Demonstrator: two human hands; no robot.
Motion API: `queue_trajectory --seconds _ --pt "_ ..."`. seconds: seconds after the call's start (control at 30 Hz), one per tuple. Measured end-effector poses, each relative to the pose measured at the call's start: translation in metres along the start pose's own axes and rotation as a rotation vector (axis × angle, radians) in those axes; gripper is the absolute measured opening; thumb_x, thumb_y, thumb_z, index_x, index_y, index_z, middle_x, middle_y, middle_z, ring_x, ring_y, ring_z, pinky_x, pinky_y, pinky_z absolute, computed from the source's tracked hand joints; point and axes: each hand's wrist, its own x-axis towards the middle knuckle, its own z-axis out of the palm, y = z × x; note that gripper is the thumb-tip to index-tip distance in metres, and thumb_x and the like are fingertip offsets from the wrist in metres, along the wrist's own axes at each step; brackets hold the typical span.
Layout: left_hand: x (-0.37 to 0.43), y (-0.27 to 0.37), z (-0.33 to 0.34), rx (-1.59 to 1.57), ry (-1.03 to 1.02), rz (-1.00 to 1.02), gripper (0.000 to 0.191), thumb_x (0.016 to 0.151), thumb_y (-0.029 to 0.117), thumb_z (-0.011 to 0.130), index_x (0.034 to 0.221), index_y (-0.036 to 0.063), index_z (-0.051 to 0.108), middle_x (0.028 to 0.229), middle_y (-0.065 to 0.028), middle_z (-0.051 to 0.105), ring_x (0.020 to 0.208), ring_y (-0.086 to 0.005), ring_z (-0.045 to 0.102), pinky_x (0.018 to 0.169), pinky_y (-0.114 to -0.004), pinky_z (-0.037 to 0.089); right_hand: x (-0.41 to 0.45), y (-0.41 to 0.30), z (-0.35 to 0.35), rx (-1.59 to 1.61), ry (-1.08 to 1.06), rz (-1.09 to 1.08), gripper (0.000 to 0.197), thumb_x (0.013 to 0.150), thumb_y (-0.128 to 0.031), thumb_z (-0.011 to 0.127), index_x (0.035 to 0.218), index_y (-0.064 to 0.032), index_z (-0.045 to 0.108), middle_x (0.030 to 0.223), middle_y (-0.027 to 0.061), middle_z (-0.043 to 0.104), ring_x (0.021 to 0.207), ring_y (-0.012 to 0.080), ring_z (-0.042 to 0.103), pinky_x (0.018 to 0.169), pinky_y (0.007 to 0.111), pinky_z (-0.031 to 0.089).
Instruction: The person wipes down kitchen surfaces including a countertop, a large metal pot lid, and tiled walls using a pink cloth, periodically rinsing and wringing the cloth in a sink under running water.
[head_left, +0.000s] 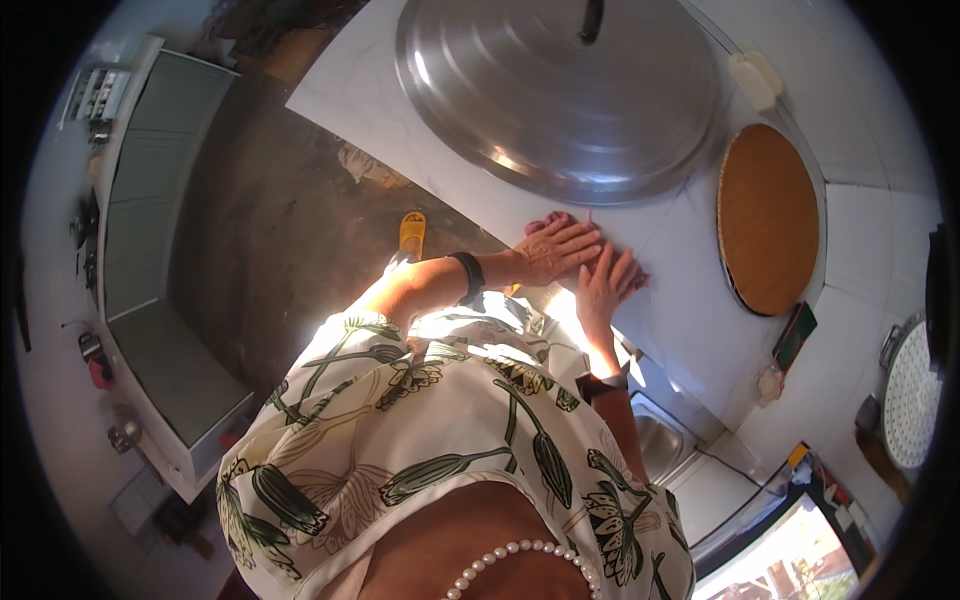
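Observation:
A crumpled dusky-pink cloth (639, 278) lies on the white marbled countertop (487, 180) near its front edge. My left hand (559, 251) rests palm down over the left part of the cloth, its fingers stretched to the right. Beside it, my right hand (602, 283) touches the cloth with its fingers extended and slightly spread. The fingertips of both hands are close together. Neither hand visibly clenches the cloth, and both palms are hidden. Just beyond the hands is a large round ridged metal lid (562, 97) with a dark handle.
A round brown board (769, 219) leans at the tiled wall, with a dark phone (795, 337) nearby. A metal sink (654, 437) is at the lower right. A low white-edged cabinet (154, 187) stands across the floor at left. A crumpled bag (369, 166) lies below the counter.

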Motion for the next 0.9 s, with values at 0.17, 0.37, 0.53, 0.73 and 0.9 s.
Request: queue_trajectory --seconds 0.17,0.37,0.53,0.73,0.9 --pt "-0.025 -0.024 -0.016 0.038 0.019 0.035 0.071 0.083 0.044 0.054 0.141 0.0143 0.025 0.147 -0.0055 0.022 0.136 -0.0241 0.019 0.112 -0.044 0.013 0.004 -0.037 0.035 0.076 0.091 0.131 0.063 0.087 -0.032 0.049 0.14 -0.0084 0.025 0.145 0.0264 0.009 0.131 0.048 0.01 0.101 0.062 0.011" --pt "-0.101 -0.094 -0.066 -0.029 0.061 -0.035 0.069 0.08 0.04 0.059 0.135 0.0088 0.034 0.143 -0.0058 0.032 0.133 -0.0226 0.027 0.112 -0.041 0.015 0.025 -0.121 0.065 -0.02 0.117 -0.128 0.061 0.087 -0.029 0.048 0.137 -0.0007 0.027 0.141 0.0319 0.015 0.13 0.0467 0.016 0.105 0.056 0.015" --pt "-0.186 -0.163 -0.105 -0.064 0.136 -0.149 0.072 0.078 0.039 0.061 0.137 0.0079 0.032 0.142 -0.0058 0.033 0.133 -0.0229 0.026 0.111 -0.04 0.017 0.032 -0.242 0.081 -0.043 0.058 -0.277 0.063 0.083 -0.019 0.057 0.135 0.001 0.028 0.138 0.0336 0.017 0.127 0.0509 0.02 0.105 0.056 0.017" --pt "-0.259 -0.242 -0.149 0.003 0.182 -0.354 0.075 0.074 0.033 0.066 0.136 0.007 0.034 0.141 -0.0082 0.034 0.131 -0.0246 0.031 0.109 -0.04 0.022 0.085 -0.357 0.089 -0.11 0.073 -0.549 0.057 0.079 -0.014 0.059 0.128 0.0038 0.036 0.134 0.0324 0.026 0.122 0.0481 0.031 0.1 0.056 0.025" --pt "-0.278 -0.271 -0.17 0.071 0.176 -0.493 0.067 0.079 0.034 0.06 0.135 0.0067 0.036 0.141 -0.0086 0.034 0.132 -0.0259 0.029 0.109 -0.041 0.021 0.139 -0.405 0.109 -0.061 0.122 -0.768 0.05 0.079 -0.008 0.055 0.124 0.0051 0.04 0.131 0.032 0.032 0.12 0.0473 0.035 0.099 0.055 0.028"
